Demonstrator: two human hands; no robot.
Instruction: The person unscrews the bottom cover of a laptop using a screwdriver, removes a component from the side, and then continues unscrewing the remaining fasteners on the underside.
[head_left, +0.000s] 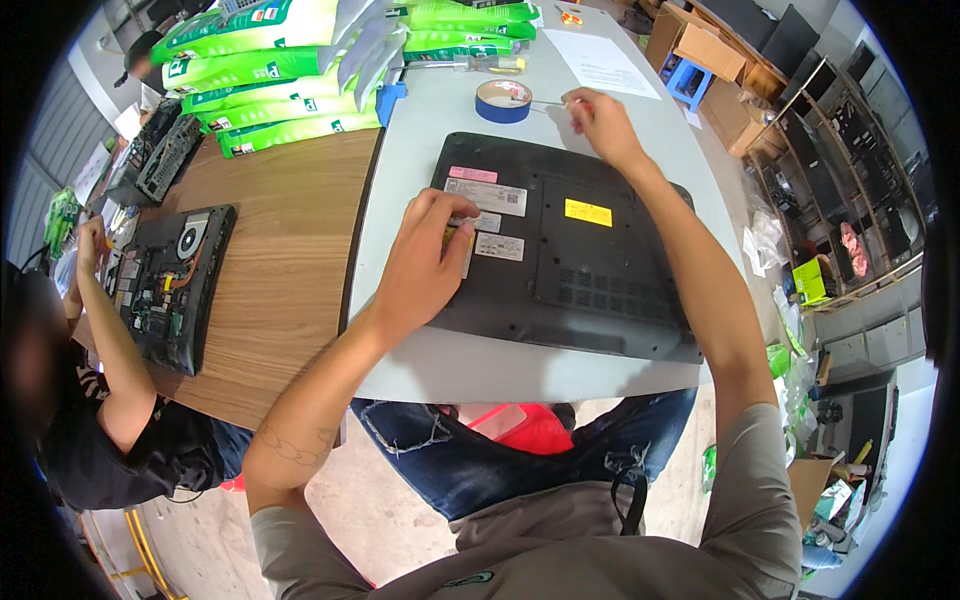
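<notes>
A black laptop (pixel 520 260) lies upside down on the grey-white table, its base with labels, a yellow sticker and vent slots facing up. My left hand (pixel 428 245) rests on its left part beside the labels, fingers bent, thumb apart, nothing visible in them. Beyond the laptop's far edge, my right hand (pixel 603 125) is closed around a screwdriver (pixel 547 103). Its thin shaft points left to a roll of blue tape (pixel 502 103); a little red shows at my fingers, which hide most of the handle. I cannot make out whether the tip touches the roll.
Green-and-white packs (pixel 270 75) are stacked at the far left. Near them lies a clear-handled screwdriver (pixel 490 64), with a paper sheet (pixel 600 62) to its right. At the wooden table (pixel 285 240), a co-worker's arm (pixel 120 340) is beside an opened laptop (pixel 170 285). Shelves (pixel 830 170) stand right.
</notes>
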